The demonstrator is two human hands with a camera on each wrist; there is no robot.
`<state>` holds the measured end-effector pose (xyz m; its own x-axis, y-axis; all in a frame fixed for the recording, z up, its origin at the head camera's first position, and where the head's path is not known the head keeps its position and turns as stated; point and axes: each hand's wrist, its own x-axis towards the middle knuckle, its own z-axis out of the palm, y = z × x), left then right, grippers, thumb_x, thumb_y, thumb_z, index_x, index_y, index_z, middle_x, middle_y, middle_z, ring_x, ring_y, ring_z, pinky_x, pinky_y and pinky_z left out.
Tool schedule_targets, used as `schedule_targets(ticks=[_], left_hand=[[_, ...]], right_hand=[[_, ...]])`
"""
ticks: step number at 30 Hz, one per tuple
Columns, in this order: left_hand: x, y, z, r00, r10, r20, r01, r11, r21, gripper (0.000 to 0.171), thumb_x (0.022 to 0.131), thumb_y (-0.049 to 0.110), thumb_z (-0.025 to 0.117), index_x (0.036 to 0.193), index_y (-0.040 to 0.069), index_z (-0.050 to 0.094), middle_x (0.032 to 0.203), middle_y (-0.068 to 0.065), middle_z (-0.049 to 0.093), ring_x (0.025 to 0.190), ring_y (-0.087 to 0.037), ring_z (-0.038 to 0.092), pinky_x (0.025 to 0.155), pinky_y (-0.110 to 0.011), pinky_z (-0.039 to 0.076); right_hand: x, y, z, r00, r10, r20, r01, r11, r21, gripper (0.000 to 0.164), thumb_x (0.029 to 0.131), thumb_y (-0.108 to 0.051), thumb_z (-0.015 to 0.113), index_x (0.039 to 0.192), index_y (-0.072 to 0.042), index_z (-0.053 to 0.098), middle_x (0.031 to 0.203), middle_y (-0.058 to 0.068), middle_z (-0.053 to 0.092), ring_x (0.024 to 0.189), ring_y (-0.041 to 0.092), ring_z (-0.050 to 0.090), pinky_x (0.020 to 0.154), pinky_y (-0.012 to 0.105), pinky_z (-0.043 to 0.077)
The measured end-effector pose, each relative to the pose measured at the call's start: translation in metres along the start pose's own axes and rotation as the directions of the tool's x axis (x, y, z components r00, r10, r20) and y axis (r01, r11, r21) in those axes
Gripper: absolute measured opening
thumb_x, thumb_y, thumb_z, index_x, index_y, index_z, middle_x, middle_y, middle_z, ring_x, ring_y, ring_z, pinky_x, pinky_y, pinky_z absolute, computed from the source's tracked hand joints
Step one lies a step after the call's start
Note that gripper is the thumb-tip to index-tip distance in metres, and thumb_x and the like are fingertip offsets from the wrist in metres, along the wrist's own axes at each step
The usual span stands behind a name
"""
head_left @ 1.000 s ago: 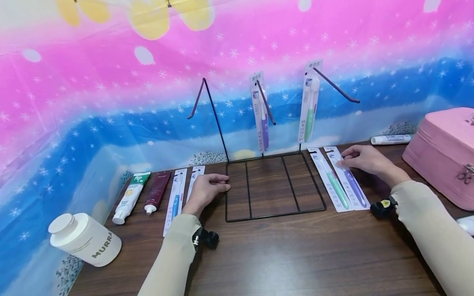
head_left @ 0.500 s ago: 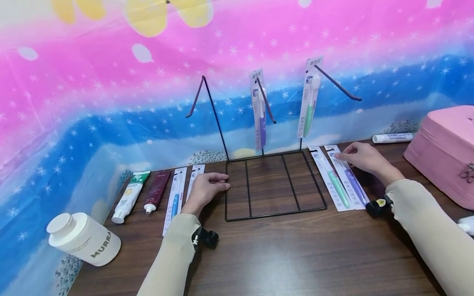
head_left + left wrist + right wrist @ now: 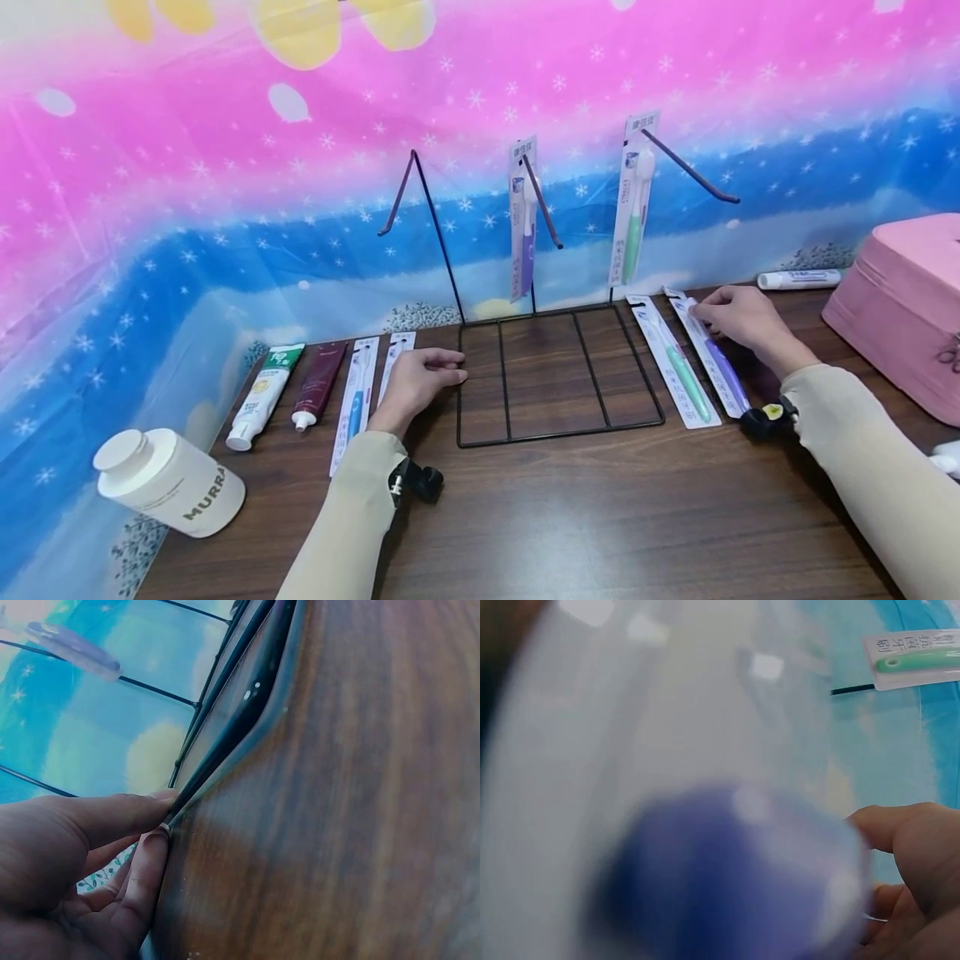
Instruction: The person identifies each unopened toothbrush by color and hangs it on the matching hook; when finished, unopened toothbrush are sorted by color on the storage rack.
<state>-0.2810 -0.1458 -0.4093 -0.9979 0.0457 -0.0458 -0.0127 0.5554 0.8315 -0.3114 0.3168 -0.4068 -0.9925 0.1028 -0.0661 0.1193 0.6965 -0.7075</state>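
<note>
My left hand (image 3: 416, 383) pinches the left side wire of a black wire display rack (image 3: 505, 383) between thumb and fingers; the left wrist view shows the wire (image 3: 217, 746) there. With its thumb and fingers, my right hand (image 3: 750, 321) pinches a packaged purple toothbrush (image 3: 720, 367), its top end slightly raised off the table. That package fills much of the right wrist view as a blurred purple handle (image 3: 735, 877). Beside it lies a packaged green toothbrush (image 3: 682, 371). Another purple toothbrush (image 3: 527, 258) and a green one (image 3: 633, 242) hang on rack hooks; the left hook (image 3: 397, 196) is bare.
Left of the rack lie a packaged blue toothbrush (image 3: 356, 408), another package (image 3: 393, 354) partly behind my hand, a maroon tube (image 3: 318, 383) and a toothpaste tube (image 3: 265, 396). A white bottle (image 3: 172, 483), a pink case (image 3: 896, 292) and a white tube (image 3: 798, 279) flank the table.
My right hand has taken hold of the purple toothbrush package and tilted its top up, drawing it slightly apart from the green one. My left hand stays on the rack.
</note>
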Motion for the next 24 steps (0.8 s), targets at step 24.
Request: schedule_targets(ticks=[24], left_hand=[[0.001, 0.001, 0.001, 1.000, -0.002, -0.002, 0.002, 1.000, 0.018, 0.024, 0.086, 0.018, 0.076, 0.110, 0.016, 0.074, 0.101, -0.002, 0.070, 0.091, -0.018, 0.063, 0.081, -0.037, 0.049]], right_hand=[[-0.016, -0.027, -0.045, 1.000, 0.001, -0.018, 0.004, 0.972, 0.237, 0.074, 0.089, -0.052, 0.064, 0.134, 0.005, 0.046, 0.116, 0.019, 0.060, 0.084, 0.012, 0.065, 0.078, 0.037, 0.054]])
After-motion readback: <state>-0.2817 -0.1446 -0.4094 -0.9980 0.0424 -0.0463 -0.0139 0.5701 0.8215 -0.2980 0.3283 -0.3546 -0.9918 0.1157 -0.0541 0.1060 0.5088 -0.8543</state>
